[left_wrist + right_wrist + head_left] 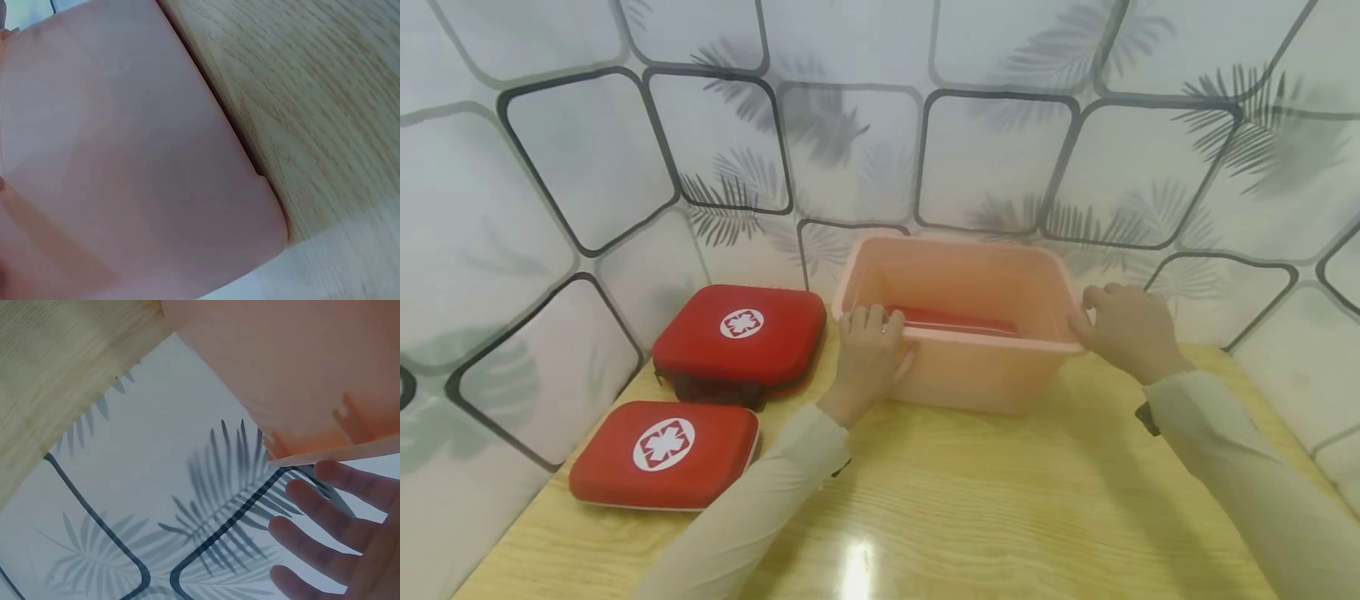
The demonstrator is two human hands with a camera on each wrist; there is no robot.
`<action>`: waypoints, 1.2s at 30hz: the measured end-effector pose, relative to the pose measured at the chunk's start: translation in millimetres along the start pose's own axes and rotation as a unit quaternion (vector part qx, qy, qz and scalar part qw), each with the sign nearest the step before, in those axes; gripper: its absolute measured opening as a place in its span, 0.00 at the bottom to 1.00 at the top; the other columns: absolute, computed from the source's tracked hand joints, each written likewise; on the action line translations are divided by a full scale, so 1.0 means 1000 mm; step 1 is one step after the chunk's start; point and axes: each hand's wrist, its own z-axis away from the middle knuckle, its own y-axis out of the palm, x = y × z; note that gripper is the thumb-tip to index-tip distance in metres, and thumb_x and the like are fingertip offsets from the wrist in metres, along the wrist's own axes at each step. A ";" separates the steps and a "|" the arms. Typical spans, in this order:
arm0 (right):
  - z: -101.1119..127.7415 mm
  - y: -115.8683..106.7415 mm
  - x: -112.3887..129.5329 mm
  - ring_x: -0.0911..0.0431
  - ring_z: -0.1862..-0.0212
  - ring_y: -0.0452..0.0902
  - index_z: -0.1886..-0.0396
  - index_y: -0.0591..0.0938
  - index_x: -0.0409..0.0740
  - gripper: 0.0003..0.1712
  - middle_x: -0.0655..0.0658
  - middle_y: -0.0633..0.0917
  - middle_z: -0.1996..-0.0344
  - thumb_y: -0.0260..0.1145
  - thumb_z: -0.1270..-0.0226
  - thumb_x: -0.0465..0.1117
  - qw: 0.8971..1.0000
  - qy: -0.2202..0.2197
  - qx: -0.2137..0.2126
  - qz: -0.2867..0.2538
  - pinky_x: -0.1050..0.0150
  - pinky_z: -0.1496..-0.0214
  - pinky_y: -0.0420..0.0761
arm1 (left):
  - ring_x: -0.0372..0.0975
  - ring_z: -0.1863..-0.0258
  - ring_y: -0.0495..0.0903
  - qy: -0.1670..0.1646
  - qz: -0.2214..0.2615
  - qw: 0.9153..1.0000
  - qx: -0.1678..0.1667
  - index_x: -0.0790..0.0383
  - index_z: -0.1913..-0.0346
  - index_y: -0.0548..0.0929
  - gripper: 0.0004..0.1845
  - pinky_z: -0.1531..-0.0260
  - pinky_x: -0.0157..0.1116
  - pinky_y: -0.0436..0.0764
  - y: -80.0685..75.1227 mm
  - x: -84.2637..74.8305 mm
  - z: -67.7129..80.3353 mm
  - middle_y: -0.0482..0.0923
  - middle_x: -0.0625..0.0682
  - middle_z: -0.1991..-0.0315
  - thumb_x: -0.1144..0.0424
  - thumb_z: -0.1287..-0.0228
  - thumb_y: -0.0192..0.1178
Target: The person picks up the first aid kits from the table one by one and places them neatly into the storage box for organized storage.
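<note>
A peach plastic bin (977, 379) stands on the table against the back wall. Inside it lies something flat and red (955, 319) with a pale edge, mostly hidden by the front wall. My left hand (867, 354) grips the front rim near the left corner, fingers over the edge and thumb outside. Beside the right end of the rim is my right hand (1129, 327). In the right wrist view its fingers (328, 534) are spread and fairly straight, next to the bin's rim. The bin's wall (144, 150) fills most of the left wrist view.
Two red cases with white cross emblems lie left of the bin: a larger one (775, 325) with a dark handle behind, a smaller one (602, 458) in front. The wood table (970, 500) is bounded by a patterned backdrop (857, 150) with leaf prints.
</note>
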 end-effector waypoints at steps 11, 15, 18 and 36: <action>0.004 0.003 -0.003 0.47 0.81 0.68 0.74 0.70 0.42 0.14 0.40 0.73 0.80 0.52 0.37 0.47 0.999 -0.016 0.025 -0.013 0.55 0.83 0.64 | 0.48 0.66 0.71 -0.004 0.006 1.000 -0.004 0.60 0.64 0.74 0.18 0.61 0.44 0.67 -0.001 -0.002 0.002 0.72 0.54 0.69 0.49 0.48 0.61; 0.004 0.008 -0.005 0.47 0.81 0.67 0.73 0.70 0.42 0.13 0.41 0.73 0.80 0.52 0.38 0.47 1.000 -0.016 0.020 -0.016 0.55 0.83 0.64 | 0.47 0.68 0.71 -0.005 0.007 1.000 -0.015 0.60 0.64 0.74 0.18 0.62 0.44 0.67 -0.001 -0.002 0.002 0.72 0.54 0.70 0.50 0.50 0.61; 0.004 0.008 -0.008 0.47 0.80 0.68 0.73 0.70 0.42 0.14 0.41 0.73 0.80 0.51 0.37 0.48 0.999 -0.009 0.034 -0.021 0.56 0.83 0.64 | 0.48 0.68 0.71 -0.007 0.008 1.000 -0.018 0.60 0.64 0.75 0.18 0.62 0.44 0.67 -0.001 -0.002 0.002 0.72 0.54 0.70 0.50 0.50 0.61; 0.022 0.001 0.019 0.42 0.80 0.69 0.78 0.72 0.39 0.16 0.41 0.73 0.83 0.58 0.47 0.49 0.979 -0.113 -0.170 0.018 0.52 0.82 0.67 | 0.47 0.67 0.71 -0.010 0.006 1.000 -0.018 0.59 0.63 0.75 0.17 0.61 0.44 0.68 0.000 -0.003 0.001 0.74 0.54 0.69 0.49 0.49 0.60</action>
